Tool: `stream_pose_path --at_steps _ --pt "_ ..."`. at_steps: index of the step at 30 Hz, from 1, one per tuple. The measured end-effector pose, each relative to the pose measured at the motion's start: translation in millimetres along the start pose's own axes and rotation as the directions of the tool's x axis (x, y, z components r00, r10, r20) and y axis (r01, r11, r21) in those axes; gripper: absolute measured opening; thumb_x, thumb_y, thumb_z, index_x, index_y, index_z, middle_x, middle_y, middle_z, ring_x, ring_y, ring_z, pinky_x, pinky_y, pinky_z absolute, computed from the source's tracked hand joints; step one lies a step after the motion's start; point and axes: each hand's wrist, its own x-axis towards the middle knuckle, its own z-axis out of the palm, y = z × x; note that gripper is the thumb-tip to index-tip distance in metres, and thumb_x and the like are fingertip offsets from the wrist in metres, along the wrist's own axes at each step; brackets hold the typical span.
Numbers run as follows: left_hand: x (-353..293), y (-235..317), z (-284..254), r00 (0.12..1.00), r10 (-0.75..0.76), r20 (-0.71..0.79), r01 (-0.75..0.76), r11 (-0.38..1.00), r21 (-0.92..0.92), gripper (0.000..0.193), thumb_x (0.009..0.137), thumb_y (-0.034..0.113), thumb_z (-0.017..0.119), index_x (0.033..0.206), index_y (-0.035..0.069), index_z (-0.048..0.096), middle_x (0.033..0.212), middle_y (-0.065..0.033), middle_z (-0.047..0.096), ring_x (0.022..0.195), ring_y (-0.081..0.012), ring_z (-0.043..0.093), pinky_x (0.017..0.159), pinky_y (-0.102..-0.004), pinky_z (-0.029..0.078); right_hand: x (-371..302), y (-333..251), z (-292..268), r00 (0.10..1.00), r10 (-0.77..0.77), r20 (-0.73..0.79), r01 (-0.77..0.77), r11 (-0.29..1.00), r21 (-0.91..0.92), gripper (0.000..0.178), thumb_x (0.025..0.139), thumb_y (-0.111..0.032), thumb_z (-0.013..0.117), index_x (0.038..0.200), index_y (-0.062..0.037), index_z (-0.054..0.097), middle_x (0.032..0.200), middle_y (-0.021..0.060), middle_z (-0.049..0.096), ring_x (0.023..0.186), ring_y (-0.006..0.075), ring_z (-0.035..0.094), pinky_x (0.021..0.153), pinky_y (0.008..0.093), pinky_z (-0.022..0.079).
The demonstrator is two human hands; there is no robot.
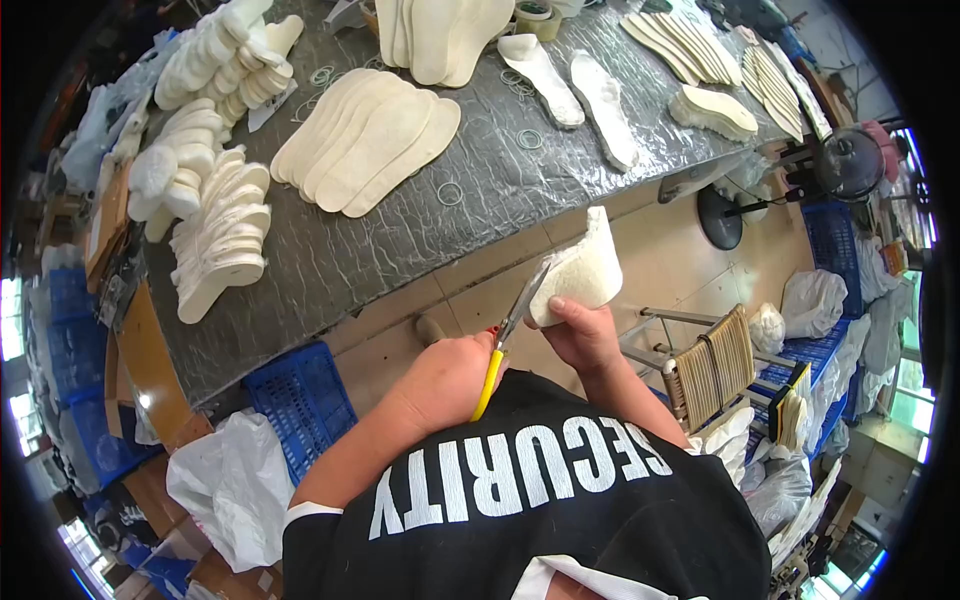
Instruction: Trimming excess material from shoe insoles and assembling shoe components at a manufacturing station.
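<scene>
My left hand (455, 378) is closed around a pair of scissors (519, 305) with metal blades and a yellow handle. Between the thumb and fingers of my right hand (585, 338), a cream insole (590, 270) with a fluffy lining is gripped, bent and held up off the table. The blades lie along the insole's left edge; whether they are parted there is hard to make out. Both hands are in front of my body, just off the near edge of the table.
On the dark, plastic-covered table (370, 250) lie a fanned stack of flat insoles (370, 140), piles of fluffy insoles (225, 220), two single ones (604, 110) and rubber bands (450, 194). Blue crates (300, 400) stand below. A chair (710, 365) and a fan (850, 165) are at right.
</scene>
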Motion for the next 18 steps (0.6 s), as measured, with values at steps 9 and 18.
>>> stream_pose_path --at_steps 9,18 --pt "0.6 -4.4 0.7 1.000 0.005 -0.022 -0.003 0.996 0.086 0.029 0.088 0.020 0.059 0.091 -0.008 0.059 0.078 -0.0238 0.064 0.071 -0.0396 0.064 0.066 -0.0450 0.051 1.7 0.7 -3.5 1.000 -0.010 -0.024 0.009 1.000 -0.015 0.046 0.082 -0.004 0.065 0.124 -0.0076 0.047 0.108 0.0081 0.058 0.094 0.0228 0.059 0.072 0.0391 0.049" --pt "0.3 -3.8 2.2 0.999 -0.010 -0.037 0.013 0.998 0.067 0.028 0.088 0.020 0.059 0.090 -0.008 0.059 0.079 -0.0235 0.064 0.072 -0.0399 0.064 0.066 -0.0453 0.051 0.7 -0.3 -6.5 0.999 -0.005 -0.033 0.003 0.999 -0.043 0.047 0.081 -0.003 0.066 0.124 -0.0072 0.048 0.108 0.0086 0.059 0.094 0.0231 0.060 0.073 0.0399 0.050"
